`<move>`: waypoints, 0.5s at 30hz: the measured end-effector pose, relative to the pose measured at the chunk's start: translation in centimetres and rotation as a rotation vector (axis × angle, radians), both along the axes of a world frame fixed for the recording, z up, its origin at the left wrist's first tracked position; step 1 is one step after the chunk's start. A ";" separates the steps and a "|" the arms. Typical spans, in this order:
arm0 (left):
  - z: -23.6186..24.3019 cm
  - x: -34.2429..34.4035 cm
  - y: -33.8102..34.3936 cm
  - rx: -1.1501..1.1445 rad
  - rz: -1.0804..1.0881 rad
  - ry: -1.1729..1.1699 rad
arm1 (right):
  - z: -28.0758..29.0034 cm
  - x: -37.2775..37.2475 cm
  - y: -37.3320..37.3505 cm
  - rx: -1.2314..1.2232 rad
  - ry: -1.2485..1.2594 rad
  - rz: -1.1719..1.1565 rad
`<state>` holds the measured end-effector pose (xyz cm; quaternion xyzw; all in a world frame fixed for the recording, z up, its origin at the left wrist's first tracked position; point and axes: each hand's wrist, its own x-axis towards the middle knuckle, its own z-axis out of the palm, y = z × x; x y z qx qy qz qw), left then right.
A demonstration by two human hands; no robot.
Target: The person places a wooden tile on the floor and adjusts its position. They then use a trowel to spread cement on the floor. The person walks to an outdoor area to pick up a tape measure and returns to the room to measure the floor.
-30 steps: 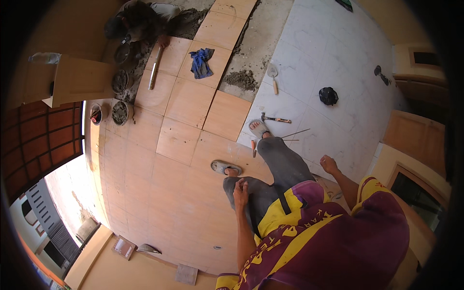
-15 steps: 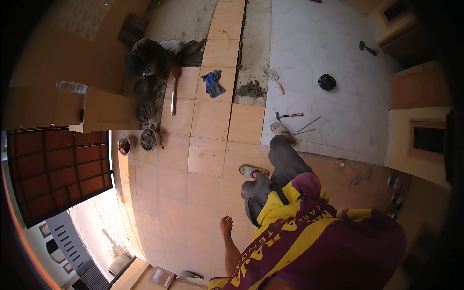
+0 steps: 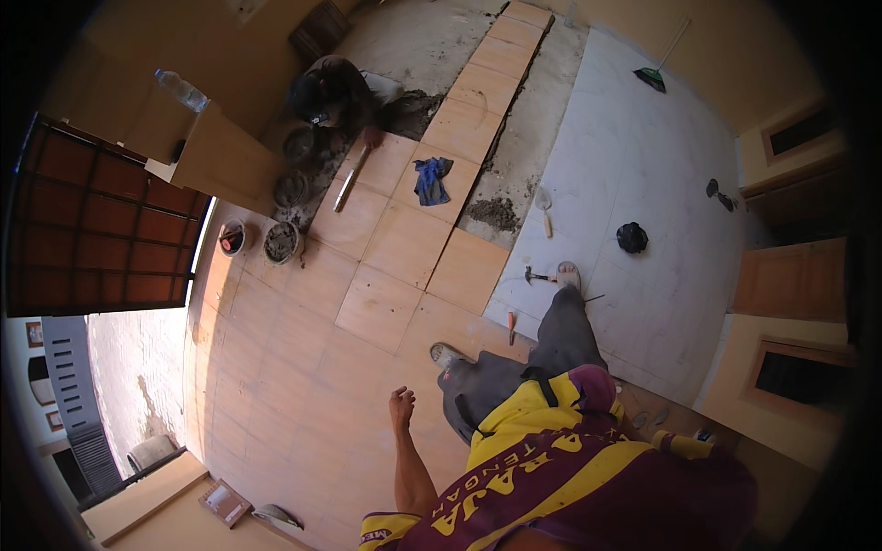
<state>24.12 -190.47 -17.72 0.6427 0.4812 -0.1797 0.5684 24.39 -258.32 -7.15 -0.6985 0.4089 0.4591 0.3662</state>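
Note:
My left hand (image 3: 401,407) hangs over the laid beige tiles (image 3: 303,367), loosely curled with fingers slightly apart and nothing visible in it. My right hand is out of sight. Close to my right foot lies a hammer (image 3: 537,275) on the white marbled floor (image 3: 611,193). An orange-handled tool (image 3: 511,328) lies between my feet, its kind unclear. Farther off is a trowel (image 3: 548,223) with a pale wooden handle, left of a black bundle (image 3: 632,238). A crumpled blue cloth (image 3: 431,181) rests on a beige tile.
Another person (image 3: 333,94) crouches far left by wet mortar, a hand at a long metal bar (image 3: 351,180). Buckets (image 3: 281,243) stand near the wooden cabinet (image 3: 225,161). A bare cement strip (image 3: 528,151) runs beside the tile row. A broom (image 3: 650,78) leans far right.
My view has turned and shifted, so the room appears tilted. My feet have shifted, and the orange-handled tool now shows between them. My left hand still hangs beside me.

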 end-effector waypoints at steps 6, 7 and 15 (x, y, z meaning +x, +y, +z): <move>-0.2 5.2 -10.7 0.033 -0.046 0.096 | -5.1 2.9 -17.3 0.149 0.177 -0.107; 0.0 4.9 -13.2 0.029 -0.017 0.159 | -5.7 4.1 -24.0 0.144 0.234 -0.116; 7.4 16.7 -35.7 0.133 -0.446 0.650 | -19.2 41.1 -42.5 -0.530 -0.448 -0.013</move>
